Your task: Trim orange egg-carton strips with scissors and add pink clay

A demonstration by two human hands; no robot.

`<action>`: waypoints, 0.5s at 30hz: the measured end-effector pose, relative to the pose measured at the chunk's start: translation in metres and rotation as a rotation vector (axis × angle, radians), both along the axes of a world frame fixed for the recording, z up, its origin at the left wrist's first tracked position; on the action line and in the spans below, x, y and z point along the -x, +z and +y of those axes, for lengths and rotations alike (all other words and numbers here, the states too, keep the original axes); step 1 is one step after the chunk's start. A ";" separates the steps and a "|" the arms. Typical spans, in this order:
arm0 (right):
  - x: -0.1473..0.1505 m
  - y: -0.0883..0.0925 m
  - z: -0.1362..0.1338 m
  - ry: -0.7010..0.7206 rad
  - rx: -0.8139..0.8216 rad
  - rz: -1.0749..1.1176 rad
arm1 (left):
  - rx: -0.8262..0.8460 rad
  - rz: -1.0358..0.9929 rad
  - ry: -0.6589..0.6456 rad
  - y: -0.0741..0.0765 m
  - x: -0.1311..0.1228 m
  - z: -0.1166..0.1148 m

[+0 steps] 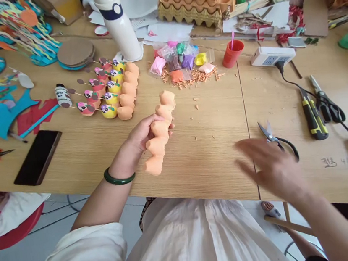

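My left hand [144, 133] grips an orange strip of egg carton cups [160, 128], held at a slant above the table near its front edge. The strip is a single row of several pointed bumps. My right hand [268, 163] is smeared by motion, with the thumb apart from the fingers, over the right part of the table. Just behind it lie black-handled scissors [269, 132], partly hidden by the hand. Left of the strip stand more rows of carton cups: a plain orange row [127, 94], a yellow decorated row [111, 98] and a pink decorated row [92, 96].
Bags of coloured clay [187, 62] lie on orange shreds behind the strip. A red cup [232, 53], a power strip [272, 55] and a yellow-black cutter [314, 118] are to the right. A white bottle [120, 27], stacked egg trays [192, 18] and a black phone [38, 158] surround the work area.
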State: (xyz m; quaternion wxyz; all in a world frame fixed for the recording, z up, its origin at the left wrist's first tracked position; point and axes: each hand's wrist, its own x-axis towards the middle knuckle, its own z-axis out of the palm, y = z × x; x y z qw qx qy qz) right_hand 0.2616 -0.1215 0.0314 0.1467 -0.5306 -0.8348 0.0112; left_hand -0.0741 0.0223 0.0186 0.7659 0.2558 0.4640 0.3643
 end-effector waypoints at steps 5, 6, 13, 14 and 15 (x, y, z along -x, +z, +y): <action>0.061 -0.043 0.030 0.868 0.335 0.221 | -0.028 -0.096 0.058 0.001 0.004 -0.001; 0.064 -0.052 0.044 0.927 0.358 0.219 | -0.028 -0.101 0.061 0.001 0.006 -0.002; 0.047 -0.071 0.196 0.892 0.285 0.224 | 0.020 -0.134 0.045 0.001 0.004 -0.003; 0.045 -0.071 0.218 0.815 0.270 0.250 | 0.028 -0.143 0.038 0.000 0.002 -0.002; 0.045 -0.071 0.237 0.729 0.246 0.300 | 0.037 -0.151 0.031 -0.001 0.001 -0.002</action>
